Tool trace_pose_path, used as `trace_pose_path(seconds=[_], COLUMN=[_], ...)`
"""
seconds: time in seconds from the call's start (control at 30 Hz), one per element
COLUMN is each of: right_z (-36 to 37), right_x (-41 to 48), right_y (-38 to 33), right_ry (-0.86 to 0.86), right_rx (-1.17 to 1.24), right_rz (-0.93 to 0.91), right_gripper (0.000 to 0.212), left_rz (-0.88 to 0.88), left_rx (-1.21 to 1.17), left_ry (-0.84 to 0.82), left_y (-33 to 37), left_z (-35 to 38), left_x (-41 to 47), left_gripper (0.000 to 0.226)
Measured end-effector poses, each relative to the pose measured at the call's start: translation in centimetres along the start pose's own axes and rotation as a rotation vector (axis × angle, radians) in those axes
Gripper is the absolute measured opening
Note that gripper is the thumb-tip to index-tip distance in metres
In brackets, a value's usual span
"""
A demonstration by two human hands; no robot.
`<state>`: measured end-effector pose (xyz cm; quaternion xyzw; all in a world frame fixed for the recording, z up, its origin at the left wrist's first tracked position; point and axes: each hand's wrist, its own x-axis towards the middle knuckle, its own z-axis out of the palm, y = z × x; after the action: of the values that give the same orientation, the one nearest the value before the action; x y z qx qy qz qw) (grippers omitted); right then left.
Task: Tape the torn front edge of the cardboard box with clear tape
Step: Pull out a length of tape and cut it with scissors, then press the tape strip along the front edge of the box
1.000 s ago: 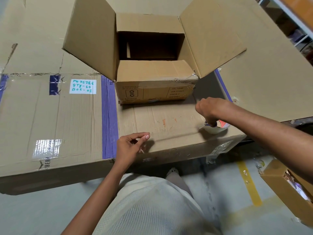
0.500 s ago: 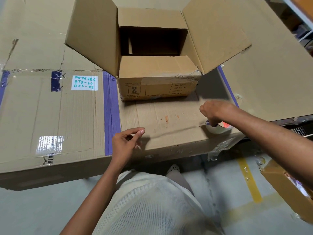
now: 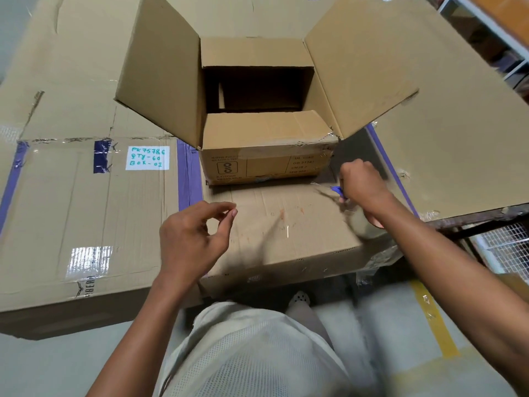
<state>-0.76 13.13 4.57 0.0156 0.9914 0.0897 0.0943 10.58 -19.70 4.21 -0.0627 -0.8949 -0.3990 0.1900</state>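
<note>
Since a moment ago my right hand (image 3: pixel 361 183) has lifted off the tape roll (image 3: pixel 367 227) and swung up toward the right front corner of the cardboard box (image 3: pixel 266 164), while my left hand (image 3: pixel 191 239) has risen a little, so the strip between them slants more steeply. Biggest things first: the wide flat carton (image 3: pixel 86 213) under everything, with purple tape bands and a white handwritten label (image 3: pixel 147 157), carries the open box, whose four flaps stand spread and whose front edge faces me, frayed at the right corner. My left hand hangs in front of the box, thumb and forefinger pinched together, on what I cannot tell. My right hand is a closed fist around something small and blue (image 3: pixel 337 190); blur hides what it is
</note>
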Motion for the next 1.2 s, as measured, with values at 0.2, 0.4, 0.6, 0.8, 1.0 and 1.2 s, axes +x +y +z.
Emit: trace_pose_path(seconds=[0.2,0.4,0.6,0.8,1.0,1.2], right_z=[1.2,-0.9,0.6,0.7,0.0,-1.0], right_x=[-0.2,-7.3,-7.7,-7.0,-6.0,-3.1], right_y=[-1.1,-5.5,-4.5,-1.1,1.3,1.8], right_ry=[-0.055,-0.434,-0.257,-0.197,-0.187,0.059], right_rx=[0.276,1.464,1.639,1.508,1.495,1.446], right_rz=[-0.063,-0.610,-0.245,-0.059,-0.046,0.047], right_gripper=[0.026,0.045,0.017,0.021,0.023,0.018], left_rz=[0.261,0.243,-0.010,-0.198,-0.346,-0.503], left_rx=[0.154,0.038,-0.179,-0.317,-0.412,-0.543], left_ry=[-0.154,-0.294,-0.274,-0.146,-0.138,-0.009], left_y=[3.5,5.3,3.9,2.1,0.4,0.1], left_z=[-1.7,-0.3,0.7,0.7,1.4,4.1], left_x=[1.8,4.1,5.9,7.8,8.2,8.4], left_gripper=[0.014,0.007,0.013,0.012,0.007,0.005])
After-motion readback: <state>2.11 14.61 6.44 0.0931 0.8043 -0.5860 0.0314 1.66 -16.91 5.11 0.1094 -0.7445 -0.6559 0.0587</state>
